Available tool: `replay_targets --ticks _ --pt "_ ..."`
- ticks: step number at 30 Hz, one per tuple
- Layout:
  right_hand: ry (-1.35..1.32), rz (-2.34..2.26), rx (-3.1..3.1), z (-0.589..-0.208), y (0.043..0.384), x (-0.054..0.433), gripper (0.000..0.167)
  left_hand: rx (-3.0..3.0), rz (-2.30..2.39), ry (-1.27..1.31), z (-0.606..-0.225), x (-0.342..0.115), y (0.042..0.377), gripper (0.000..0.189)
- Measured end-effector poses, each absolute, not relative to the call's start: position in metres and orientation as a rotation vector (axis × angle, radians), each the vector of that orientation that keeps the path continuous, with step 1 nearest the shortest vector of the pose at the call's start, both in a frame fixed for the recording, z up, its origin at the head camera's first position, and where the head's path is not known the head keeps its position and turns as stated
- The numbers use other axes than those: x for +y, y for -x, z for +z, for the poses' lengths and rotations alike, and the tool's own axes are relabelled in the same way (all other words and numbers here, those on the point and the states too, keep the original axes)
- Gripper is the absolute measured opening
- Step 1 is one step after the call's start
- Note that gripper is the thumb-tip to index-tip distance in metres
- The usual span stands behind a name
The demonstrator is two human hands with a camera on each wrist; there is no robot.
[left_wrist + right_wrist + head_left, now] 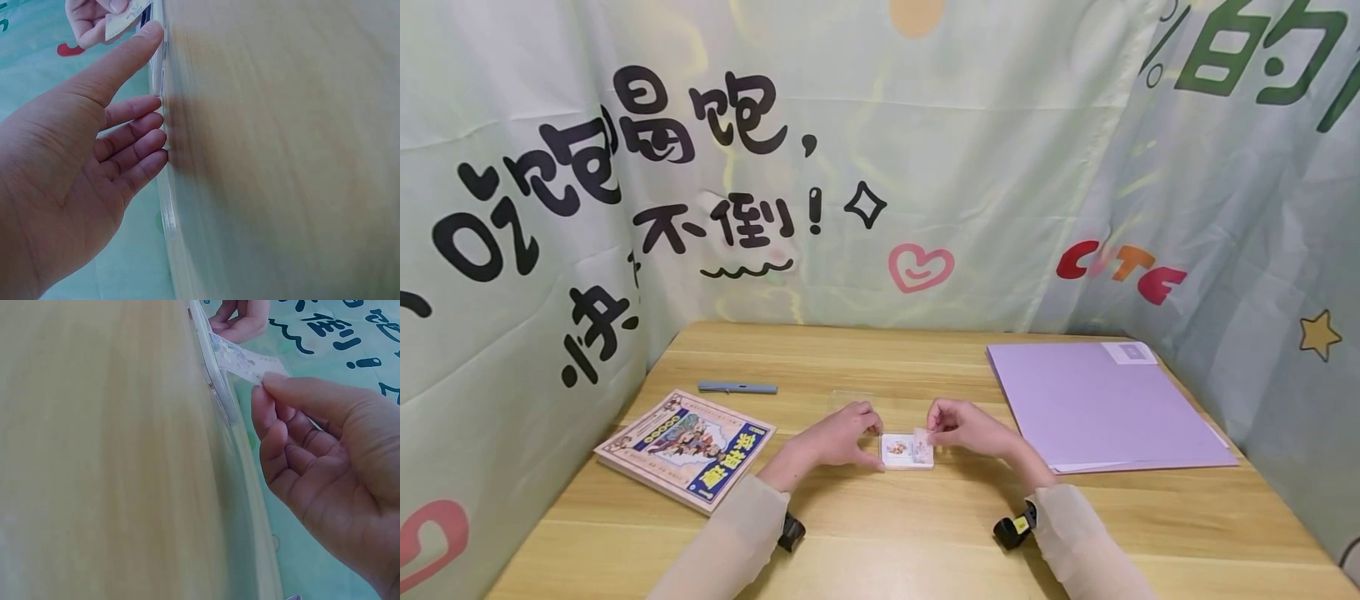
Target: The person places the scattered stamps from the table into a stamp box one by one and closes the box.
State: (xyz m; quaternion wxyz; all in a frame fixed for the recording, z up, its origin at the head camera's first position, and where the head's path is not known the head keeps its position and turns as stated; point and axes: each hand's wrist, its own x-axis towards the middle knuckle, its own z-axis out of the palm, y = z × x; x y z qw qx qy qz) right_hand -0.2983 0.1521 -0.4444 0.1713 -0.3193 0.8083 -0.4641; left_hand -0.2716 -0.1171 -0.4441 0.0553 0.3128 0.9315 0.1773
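Wears pale sleeves (737,533) reaching in from the bottom of the frame, with black devices (792,532) at both wrists. Leans both arms out over a wood-grain bench (895,533). Rests the left hand (838,437) just below the centre of the frame, at the left edge of a small, shallow white case (898,465), with the thumb at the lower-left corner, the other fingers extended above it, and a wide gap between. Pinches a thin printed slip (922,452) narrowly between thumb and index finger of the right hand (966,427), with the remaining fingers curled. Holds the slip tilted over the right part of the case; cannot tell about contact along the lower edge. Has in the case, left of the slip, a small coloured picture (897,448).

At lower left, has a pink-bordered book (688,450) lying flat, partly beside the left forearm. At right, has a large lilac folder (1097,408) with a pale label (1129,353). Beyond the left hand, shows a faint clear flat piece (852,394), and farther left a blue-grey pen (737,387). Ends at the back in pale green cloth (985,183), printed with black characters at upper left, a pink heart (921,268) near the centre, and a yellow star (1320,335) at far right.
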Motion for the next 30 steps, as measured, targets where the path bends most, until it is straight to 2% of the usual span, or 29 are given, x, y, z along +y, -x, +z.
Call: replay_targets --ticks 30 --pt "0.865 -1.258 2.392 -0.4484 0.2957 0.145 0.013 2.829 0.549 -0.935 -0.4423 -0.1166 0.2702 0.053"
